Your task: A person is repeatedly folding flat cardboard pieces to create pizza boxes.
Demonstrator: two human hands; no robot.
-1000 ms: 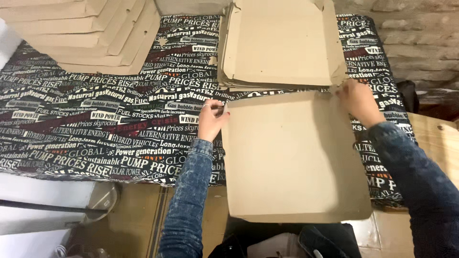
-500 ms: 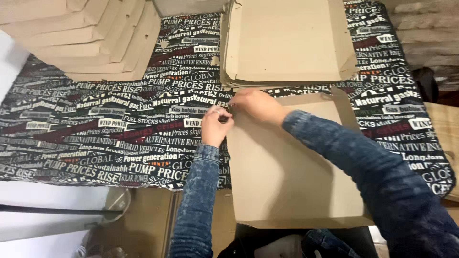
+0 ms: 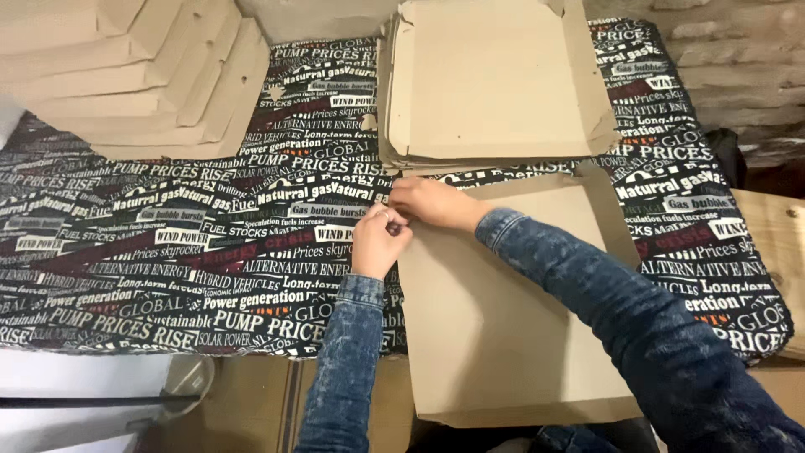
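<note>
Folding up the far-left corner of the flat cardboard sheet (image 3: pixel 511 310) on the counter (image 3: pixel 168 252): left hand (image 3: pixel 379 242) and right hand (image 3: pixel 432 203) both pinched shut there. Probably next: creasing firmly along that edge.

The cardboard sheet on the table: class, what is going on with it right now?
A person in denim sleeves works on a flat cardboard sheet that lies on a table covered by a black cloth with printed words. Both hands meet at the sheet's far left corner: the left hand and the right hand pinch the edge there. Beyond it lies a stack of flat cardboard sheets, and at far left a pile of folded boxes. The sheet looks flat, apart from that corner.
</note>
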